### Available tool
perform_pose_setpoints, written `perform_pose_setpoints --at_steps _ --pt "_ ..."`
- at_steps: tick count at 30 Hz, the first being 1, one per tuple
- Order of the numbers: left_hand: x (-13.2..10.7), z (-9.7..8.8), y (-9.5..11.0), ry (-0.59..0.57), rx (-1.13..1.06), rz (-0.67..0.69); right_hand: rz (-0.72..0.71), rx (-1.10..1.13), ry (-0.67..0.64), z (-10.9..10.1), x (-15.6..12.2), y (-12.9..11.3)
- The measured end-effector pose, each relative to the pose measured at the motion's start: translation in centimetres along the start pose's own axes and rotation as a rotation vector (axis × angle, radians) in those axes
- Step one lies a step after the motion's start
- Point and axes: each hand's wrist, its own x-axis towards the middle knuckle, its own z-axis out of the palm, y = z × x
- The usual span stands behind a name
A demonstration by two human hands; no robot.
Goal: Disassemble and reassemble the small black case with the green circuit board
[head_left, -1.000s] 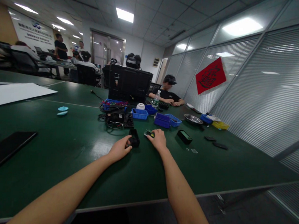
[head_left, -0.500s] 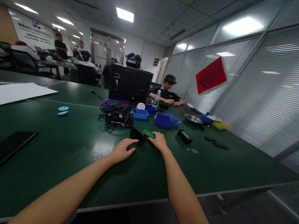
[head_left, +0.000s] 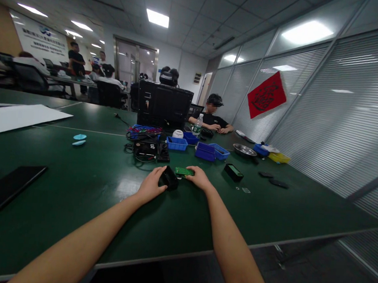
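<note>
My left hand [head_left: 149, 185] grips a small black box-like housing [head_left: 168, 177], tilted up off the green table [head_left: 73, 193]. My right hand [head_left: 199, 177] pinches a small green circuit board [head_left: 184, 171] by its right end, holding it level just right of the housing's upper edge. Board and housing are close together; I cannot tell whether they touch. Both forearms reach out over the table from the near edge.
Beyond my hands lie a black device with cables [head_left: 147, 150], blue bins [head_left: 176, 144], a steel bowl [head_left: 244, 150] and another black housing [head_left: 233, 172]. A dark tablet [head_left: 5, 188] lies at left. A seated person [head_left: 212, 117] works at the far end.
My left hand closed round the black housing and tipped it up. My right hand lifted the green board and brought it level beside the housing.
</note>
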Motion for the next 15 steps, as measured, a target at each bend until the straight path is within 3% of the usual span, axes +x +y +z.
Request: perform_pose_setpoints --at_steps 4,10,13,15 --pt "-0.1 -0.5 0.6 0.002 0.133 -0.041 0.141 -0.140 0.035 -0.5 -0.1 -0.1" --pt "-0.3 -1.3 1.6 0.147 0.218 -0.040 0.198 -0.108 0.082 -0.7 -0.1 -0.4" --pt "-0.2 -1.0 1.4 0.170 0.176 -0.040 0.243 0.056 0.184 -0.6 0.1 -0.6" --pt "-0.1 -0.6 0.9 0.143 0.115 -0.061 0.275 0.324 0.228 -0.5 0.3 -0.8"
